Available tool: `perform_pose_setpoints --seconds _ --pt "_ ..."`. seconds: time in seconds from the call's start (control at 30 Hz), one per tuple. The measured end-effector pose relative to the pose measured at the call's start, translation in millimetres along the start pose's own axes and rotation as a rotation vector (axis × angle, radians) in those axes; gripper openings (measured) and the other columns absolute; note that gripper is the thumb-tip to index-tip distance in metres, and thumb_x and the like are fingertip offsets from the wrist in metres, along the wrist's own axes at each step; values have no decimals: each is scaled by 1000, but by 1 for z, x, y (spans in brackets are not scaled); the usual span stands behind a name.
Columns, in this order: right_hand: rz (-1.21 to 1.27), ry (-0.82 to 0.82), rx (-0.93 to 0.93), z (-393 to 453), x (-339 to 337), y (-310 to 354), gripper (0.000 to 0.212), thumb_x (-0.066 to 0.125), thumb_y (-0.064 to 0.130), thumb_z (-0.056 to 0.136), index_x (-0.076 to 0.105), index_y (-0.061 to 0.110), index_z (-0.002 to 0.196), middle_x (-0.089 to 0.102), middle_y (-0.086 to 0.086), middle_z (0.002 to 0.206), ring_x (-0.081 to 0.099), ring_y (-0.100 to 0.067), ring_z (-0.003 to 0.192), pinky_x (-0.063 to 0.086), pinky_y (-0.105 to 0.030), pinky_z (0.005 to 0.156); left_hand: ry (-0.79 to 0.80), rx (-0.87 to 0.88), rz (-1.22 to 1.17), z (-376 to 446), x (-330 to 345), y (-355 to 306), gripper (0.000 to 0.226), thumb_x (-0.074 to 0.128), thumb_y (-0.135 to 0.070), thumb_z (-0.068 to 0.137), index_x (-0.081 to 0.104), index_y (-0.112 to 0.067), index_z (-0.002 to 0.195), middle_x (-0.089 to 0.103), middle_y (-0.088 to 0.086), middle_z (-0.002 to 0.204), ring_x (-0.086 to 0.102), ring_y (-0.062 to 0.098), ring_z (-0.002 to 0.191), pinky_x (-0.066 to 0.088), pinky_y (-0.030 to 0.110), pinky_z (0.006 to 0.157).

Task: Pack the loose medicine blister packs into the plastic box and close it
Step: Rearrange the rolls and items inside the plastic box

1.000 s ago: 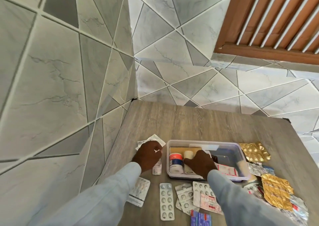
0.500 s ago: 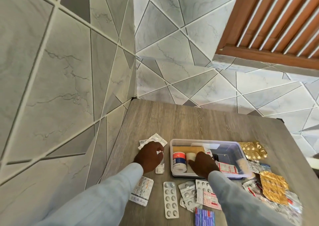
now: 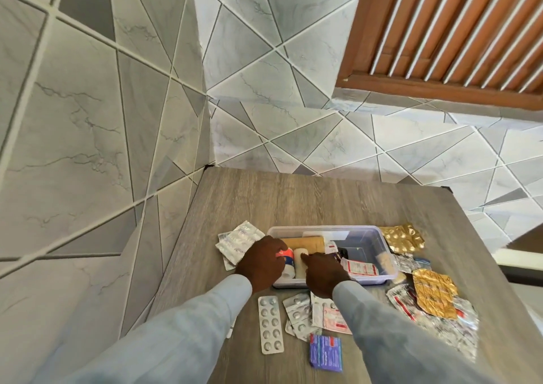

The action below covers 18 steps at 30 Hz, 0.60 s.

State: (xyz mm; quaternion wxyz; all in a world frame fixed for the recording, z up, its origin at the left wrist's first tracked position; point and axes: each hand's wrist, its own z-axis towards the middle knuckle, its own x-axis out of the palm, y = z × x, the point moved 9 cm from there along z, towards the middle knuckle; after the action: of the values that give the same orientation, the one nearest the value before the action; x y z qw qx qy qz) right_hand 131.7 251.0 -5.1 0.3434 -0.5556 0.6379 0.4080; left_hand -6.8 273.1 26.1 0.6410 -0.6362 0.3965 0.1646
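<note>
Nearest the camera, a blue and red printed sachet (image 3: 325, 352) lies flat on the grey wood-grain table (image 3: 293, 195). Just beyond it a long silver blister strip of white tablets (image 3: 270, 324) and a loose heap of smaller silver blister packs (image 3: 299, 313) rest between two pale sleeves. Gold foil blister sheets (image 3: 434, 292) sit to the right. The left hand (image 3: 261, 261) rests over the near left corner of the clear rectangular plastic box (image 3: 379, 239), fingers curled on a white bottle with a red and blue label (image 3: 287, 261). The right hand (image 3: 324, 270) reaches into the box, index finger extended, touching a white roll (image 3: 299, 263); whether it grips anything I cannot tell. The box stands open.
</note>
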Motion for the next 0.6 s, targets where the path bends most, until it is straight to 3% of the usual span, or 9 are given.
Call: perform_pose_setpoints --seconds 0.07,0.17,0.27,0.4,0.53,0.6 --pt "62 9 -35 -4 1 -7 46 45 17 91 47 17 137 54 -13 134 50 -35 124 40 -39 106 -2 11 7 0 6 -17 30 55 -17 88 62 -21 117 59 3 122 56 23 113 43 33 100" --pt "267 -113 -63 -19 -15 -34 37 41 20 90 57 27 123 61 -7 124 56 -32 116 46 -40 100 -6 4 -1 1 17 -42 29 54 -20 90 61 -22 118 58 1 123 56 22 113 43 33 100" --pt "425 -218 -6 -49 -24 -92 33 46 20 95 56 21 126 58 -3 130 53 -25 121 39 -37 107 -21 22 0 2 41 -78 29 56 -18 90 61 -18 118 57 4 125 53 23 117 38 28 101" --pt "498 -253 65 -85 -15 -182 33 50 27 90 59 20 121 58 -8 129 52 -26 121 37 -32 105 5 24 -18 -1 89 -130 23 57 -12 88 65 -12 110 63 8 116 58 24 110 34 7 80" --pt "513 -243 124 -118 -2 -256 29 57 21 90 61 15 118 60 -9 124 54 -26 117 37 -30 101 20 8 -13 -10 135 -170 22 57 -19 86 63 -22 108 61 0 116 57 20 110 43 33 100" --pt "545 -252 162 -131 6 -286 29 61 21 88 63 14 116 62 -9 123 56 -24 115 40 -30 100 34 26 47 -12 153 -186 23 56 -20 87 64 -22 108 61 1 118 54 20 114 39 34 102"
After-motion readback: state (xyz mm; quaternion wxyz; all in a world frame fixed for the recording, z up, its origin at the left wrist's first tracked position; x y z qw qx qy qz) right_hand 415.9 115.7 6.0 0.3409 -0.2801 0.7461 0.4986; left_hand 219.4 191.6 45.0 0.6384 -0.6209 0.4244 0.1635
